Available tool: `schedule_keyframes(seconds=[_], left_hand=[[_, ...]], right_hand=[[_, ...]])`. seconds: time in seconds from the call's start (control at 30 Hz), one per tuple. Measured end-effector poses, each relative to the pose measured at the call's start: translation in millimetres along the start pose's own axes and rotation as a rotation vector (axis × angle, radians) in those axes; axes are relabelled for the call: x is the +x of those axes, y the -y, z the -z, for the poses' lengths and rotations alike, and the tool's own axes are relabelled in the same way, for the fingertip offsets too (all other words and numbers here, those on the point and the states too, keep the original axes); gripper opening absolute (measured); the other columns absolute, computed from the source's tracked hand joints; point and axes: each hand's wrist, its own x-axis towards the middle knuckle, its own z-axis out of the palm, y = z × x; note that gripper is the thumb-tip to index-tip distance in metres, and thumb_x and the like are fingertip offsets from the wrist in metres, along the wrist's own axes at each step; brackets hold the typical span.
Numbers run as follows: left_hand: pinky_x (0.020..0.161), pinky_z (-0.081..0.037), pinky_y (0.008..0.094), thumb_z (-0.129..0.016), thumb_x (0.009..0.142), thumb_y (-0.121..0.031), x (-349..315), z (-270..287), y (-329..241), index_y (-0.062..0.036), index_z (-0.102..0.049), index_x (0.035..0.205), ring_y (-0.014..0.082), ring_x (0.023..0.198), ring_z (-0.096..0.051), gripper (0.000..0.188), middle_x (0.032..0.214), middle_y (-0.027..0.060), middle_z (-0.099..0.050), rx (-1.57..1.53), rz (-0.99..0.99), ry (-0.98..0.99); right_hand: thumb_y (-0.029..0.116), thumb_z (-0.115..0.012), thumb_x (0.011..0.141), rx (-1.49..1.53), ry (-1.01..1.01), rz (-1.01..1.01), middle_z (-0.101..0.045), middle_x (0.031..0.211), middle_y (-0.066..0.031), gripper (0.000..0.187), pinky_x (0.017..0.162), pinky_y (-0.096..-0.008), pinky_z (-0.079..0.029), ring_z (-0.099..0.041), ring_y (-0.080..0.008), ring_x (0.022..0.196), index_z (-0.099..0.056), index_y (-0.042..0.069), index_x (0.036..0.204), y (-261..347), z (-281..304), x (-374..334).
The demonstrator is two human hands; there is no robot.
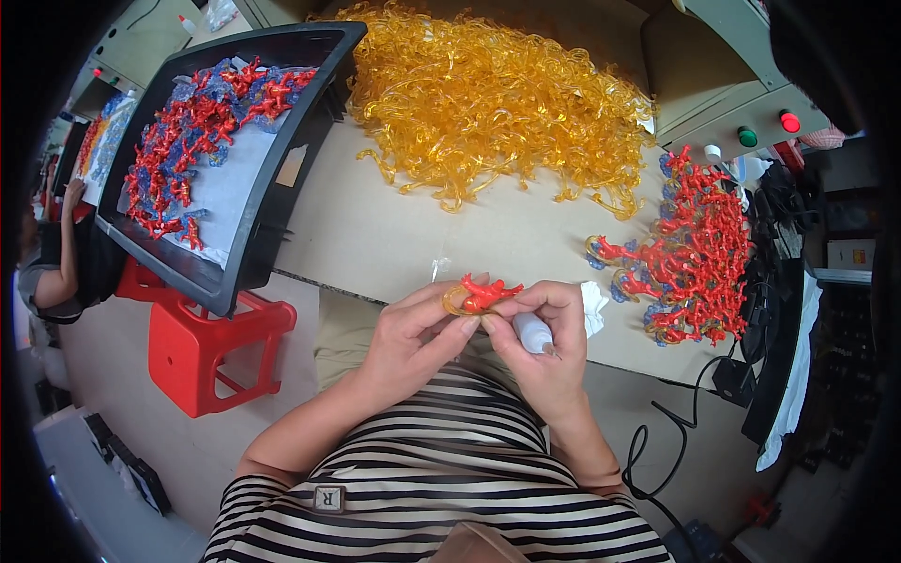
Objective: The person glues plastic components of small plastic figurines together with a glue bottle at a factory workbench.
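Observation:
In front of my chest, my left hand (410, 335) is closed on a small glossy red figurine (486, 294). A curved, clear amber strip (454, 304) shows along the figurine's left and under side, between the fingertips. My right hand (556, 352) meets it there, its thumb and forefinger pinching at the right end of the piece. Tucked in the right palm is a small white squeeze bottle (532, 332) with a thin tip pointing down to the right. Whether the strip is fixed to the figurine is hidden by my fingers.
A large heap of amber curled pieces (488, 103) covers the far worktable (375, 225). Rows of red figurines with blue and amber parts (699, 253) stand at right. Left, a black tray (246, 225) holds red-and-blue pieces above a red stool (202, 352). Another person's arm (68, 239) shows far left.

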Motion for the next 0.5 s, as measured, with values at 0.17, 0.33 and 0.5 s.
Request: schedule_keyframes(seconds=[0.17, 0.33, 0.5], left_hand=[[0.062, -0.047, 0.0211, -0.055, 0.084, -0.004, -2, 0, 3, -0.0013, -0.056, 0.113, 0.0089, 0.078, -0.055, 0.029, 0.105, 0.0099, -0.058, -0.015, 0.021, -0.016], [0.06, -0.048, 0.0225, -0.058, 0.082, -0.003, -1, 6, 2, -0.0018, -0.057, 0.112, 0.0112, 0.076, -0.056, 0.031, 0.102, 0.0114, -0.058, 0.168, -0.063, -0.039], [0.063, -0.049, 0.0265, -0.06, 0.078, -0.002, 4, 7, 1, -0.0017, -0.057, 0.112, 0.0185, 0.078, -0.058, 0.034, 0.099, 0.0126, -0.058, 0.342, -0.143, -0.048]], right_hand=[[-0.008, -0.064, 0.074, -0.003, 0.005, 0.023, -0.057, 0.086, -0.0058, 0.035, 0.071, -0.0211, -0.046, -0.056, -0.0089, 0.078, -0.042, 0.003, 0.099, -2, -2, 0], [0.001, -0.069, 0.073, -0.191, 0.017, 0.103, -0.058, 0.085, -0.0077, 0.026, 0.062, -0.0239, -0.048, -0.058, -0.0131, 0.074, -0.054, 0.002, 0.094, 7, 8, 6], [0.0, -0.068, 0.071, -0.364, 0.005, 0.362, -0.057, 0.084, -0.0097, 0.021, 0.058, -0.0275, -0.048, -0.057, -0.0207, 0.071, -0.061, 0.002, 0.09, 10, 1, 16]])
